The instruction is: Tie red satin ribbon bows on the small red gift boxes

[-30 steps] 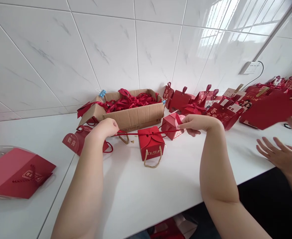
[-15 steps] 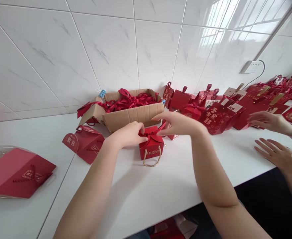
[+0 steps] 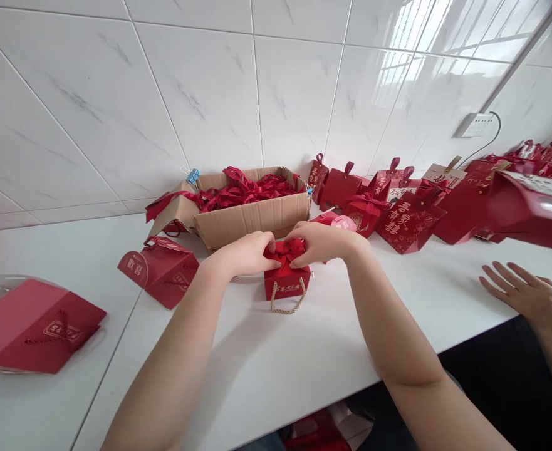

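A small red gift box (image 3: 289, 289) with gold writing and a cream rope handle (image 3: 289, 311) stands upright on the white table. Across its top lies a dark red ribbon (image 3: 287, 248), gathered at the middle. My left hand (image 3: 253, 254) is closed at the box's left top edge, thumb and forefinger on the ribbon. From the other side, my right hand (image 3: 320, 241) pinches the ribbon above the lid. The exact grip of the fingertips is partly hidden.
Behind the box sits a cardboard box (image 3: 252, 219) full of red ribbons. Red cartons (image 3: 160, 269) lie to the left, and several finished-looking gift boxes (image 3: 410, 222) line the right. A co-worker's hand (image 3: 527, 291) rests at the right edge, near a blurred, raised red box (image 3: 534, 210).
My right hand has moved left and closed in on the ribbon, which now bunches on the lid. My left hand has barely moved. At the right, a red box has come up above the table.
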{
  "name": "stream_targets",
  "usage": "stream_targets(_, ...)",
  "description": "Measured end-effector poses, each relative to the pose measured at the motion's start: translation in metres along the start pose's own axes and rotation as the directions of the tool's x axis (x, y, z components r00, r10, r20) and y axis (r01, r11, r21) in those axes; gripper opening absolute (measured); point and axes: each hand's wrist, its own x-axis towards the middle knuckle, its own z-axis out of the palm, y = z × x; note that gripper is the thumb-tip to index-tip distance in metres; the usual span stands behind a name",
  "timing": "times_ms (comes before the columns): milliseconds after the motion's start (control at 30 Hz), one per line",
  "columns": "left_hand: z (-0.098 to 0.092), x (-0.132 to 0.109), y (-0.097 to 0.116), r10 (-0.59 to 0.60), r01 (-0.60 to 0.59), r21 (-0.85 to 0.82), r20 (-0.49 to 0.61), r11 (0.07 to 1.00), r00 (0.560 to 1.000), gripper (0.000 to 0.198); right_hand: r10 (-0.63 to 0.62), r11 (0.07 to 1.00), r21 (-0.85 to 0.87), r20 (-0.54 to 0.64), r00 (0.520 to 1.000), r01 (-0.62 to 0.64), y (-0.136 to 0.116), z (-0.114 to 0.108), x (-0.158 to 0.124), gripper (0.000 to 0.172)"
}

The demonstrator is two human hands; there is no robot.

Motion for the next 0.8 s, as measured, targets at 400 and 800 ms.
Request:
stream_targets(400, 0.002, 0.002, -0.005, -0.038, 0.033, -0.086, -0.067, 0.996, 0.997, 0.047, 0.019, 1.0, 0.004, -0.126, 0.992, -0.019, 0.004, -0.001, 0.004, 0.036)
stream_targets(800, 0.0, 0.004, -0.01, 0.073, -0.093, -0.159, -0.13, 0.983, 0.989, 0.024, 0.059, 0.997, 0.057, -0.107, 0.993, -0.054, 0.009, -0.002, 0.003, 0.023)
